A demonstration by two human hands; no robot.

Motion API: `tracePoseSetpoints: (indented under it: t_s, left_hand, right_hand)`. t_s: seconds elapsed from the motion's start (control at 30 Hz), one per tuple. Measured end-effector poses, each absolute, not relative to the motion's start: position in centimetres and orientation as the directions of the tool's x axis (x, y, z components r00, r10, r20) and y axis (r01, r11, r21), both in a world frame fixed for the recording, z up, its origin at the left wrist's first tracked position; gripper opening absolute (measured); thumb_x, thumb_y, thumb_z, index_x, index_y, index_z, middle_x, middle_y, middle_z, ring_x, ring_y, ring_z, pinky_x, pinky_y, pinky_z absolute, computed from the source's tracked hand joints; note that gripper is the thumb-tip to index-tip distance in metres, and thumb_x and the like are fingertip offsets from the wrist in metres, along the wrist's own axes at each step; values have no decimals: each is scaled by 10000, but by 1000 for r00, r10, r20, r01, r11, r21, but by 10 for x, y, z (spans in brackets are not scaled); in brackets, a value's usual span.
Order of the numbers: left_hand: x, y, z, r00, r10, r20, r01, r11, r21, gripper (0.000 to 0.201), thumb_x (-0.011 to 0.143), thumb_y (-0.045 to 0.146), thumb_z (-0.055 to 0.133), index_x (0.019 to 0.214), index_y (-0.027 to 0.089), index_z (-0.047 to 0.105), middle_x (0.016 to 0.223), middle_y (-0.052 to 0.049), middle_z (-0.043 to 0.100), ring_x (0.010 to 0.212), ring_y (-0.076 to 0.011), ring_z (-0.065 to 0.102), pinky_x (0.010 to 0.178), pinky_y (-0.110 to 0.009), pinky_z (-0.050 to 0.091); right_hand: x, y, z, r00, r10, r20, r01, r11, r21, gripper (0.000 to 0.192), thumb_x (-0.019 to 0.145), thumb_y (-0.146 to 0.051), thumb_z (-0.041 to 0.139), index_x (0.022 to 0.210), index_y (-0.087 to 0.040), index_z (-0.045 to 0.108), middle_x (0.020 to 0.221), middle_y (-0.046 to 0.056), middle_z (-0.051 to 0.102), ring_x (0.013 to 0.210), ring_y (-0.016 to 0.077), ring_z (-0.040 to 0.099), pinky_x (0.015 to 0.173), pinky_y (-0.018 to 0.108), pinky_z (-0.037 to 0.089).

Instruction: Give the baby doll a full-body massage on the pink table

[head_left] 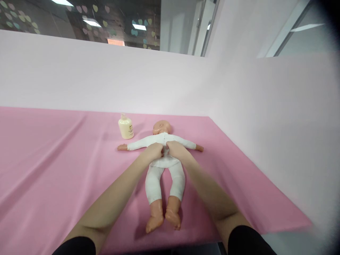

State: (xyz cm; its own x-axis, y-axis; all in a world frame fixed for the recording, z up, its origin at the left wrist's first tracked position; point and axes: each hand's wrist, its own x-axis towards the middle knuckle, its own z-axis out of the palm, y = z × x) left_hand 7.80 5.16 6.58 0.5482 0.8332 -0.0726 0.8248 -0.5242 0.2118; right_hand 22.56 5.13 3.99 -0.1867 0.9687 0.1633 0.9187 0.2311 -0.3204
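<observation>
the largest thing in view is a smooth white wall (106,78) behind the work, and below it spreads a soft pink cloth (87,159) over a flat surface; it has loose creases on the left, so a hard tug could ruck it up and shift whatever rests there. on the cloth lies a tan, plastic-skinned baby doll (170,163), on its back in the middle, arms outstretched, feet towards the person; being light by the look of it, it could slide towards the near edge if the clothing is pulled that way. it wears a close-fitting white fabric garment (159,162), which could bunch or sit crooked if the two sides are drawn unevenly. a rounded, pale yellow bottle (126,128) with dark lettering stands upright near the doll's outstretched arm, not touching it; a swinging elbow or a dragged cloth could knock it over. smaller still, the bare left hand (154,151) and bare right hand (177,149) meet over the doll's belly, fingers curled inwards against the garment; whether they pinch fabric cannot be told, as the fingertips are mostly hidden. pressing too hard there could strain the seam or let the material slip.
</observation>
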Motion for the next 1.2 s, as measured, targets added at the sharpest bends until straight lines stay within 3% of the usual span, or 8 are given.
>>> tracePoseSetpoints:
  t_s: [0.13, 0.33, 0.53, 0.77, 1.0, 1.2]
  left_hand:
    - [77, 56, 60, 550, 835, 17, 819, -543, 182, 109, 715, 213, 615, 775, 156, 686, 906, -98, 629, 796, -209, 554, 667, -291, 400]
    - [75, 62, 54, 540, 837, 90, 808, -545, 224, 106, 754, 191, 539, 806, 151, 622, 803, -66, 636, 711, -175, 554, 651, -289, 387]
    - [73, 70, 49, 505, 854, 128, 822, -521, 232, 135, 756, 217, 541, 874, 166, 584, 839, -54, 645, 772, -195, 577, 653, -287, 392]
    - [74, 71, 47, 508, 851, 133, 822, -525, 220, 153, 800, 194, 497, 886, 179, 623, 898, -53, 656, 839, -190, 582, 734, -289, 413]
    - [75, 69, 45, 491, 847, 204, 839, -523, 149, 207, 843, 233, 466, 909, 174, 653, 1047, -107, 569, 996, -252, 505, 821, -362, 418]
    - [75, 73, 40, 509, 824, 249, 817, -554, 161, 206, 859, 210, 441, 894, 141, 632, 956, -101, 619, 933, -231, 535, 840, -345, 409]
  right_hand:
    - [220, 45, 50, -220, 971, 93, 941, 237, -243, 235, 812, -178, 586, 1032, -193, 666, 917, 116, 668, 897, 266, 625, 793, 344, 460]
    - [216, 42, 59, -231, 966, 115, 956, 247, -160, 190, 820, -144, 534, 904, -190, 698, 992, 129, 633, 902, 260, 605, 777, 350, 446]
    - [217, 43, 61, -227, 969, 96, 954, 241, -176, 191, 808, -105, 534, 880, -197, 685, 948, 104, 643, 872, 239, 610, 745, 323, 424]
    - [219, 46, 62, -201, 972, 119, 953, 223, -207, 298, 816, -90, 516, 1088, -177, 602, 984, 94, 664, 922, 246, 609, 758, 307, 413]
    - [218, 49, 56, -204, 972, 117, 962, 221, -162, 266, 858, -101, 438, 1001, -187, 644, 1031, 85, 637, 907, 200, 587, 753, 270, 393]
    - [219, 53, 45, -215, 958, 189, 960, 243, -139, 237, 874, -96, 406, 961, -136, 623, 996, 108, 621, 861, 191, 580, 709, 268, 365]
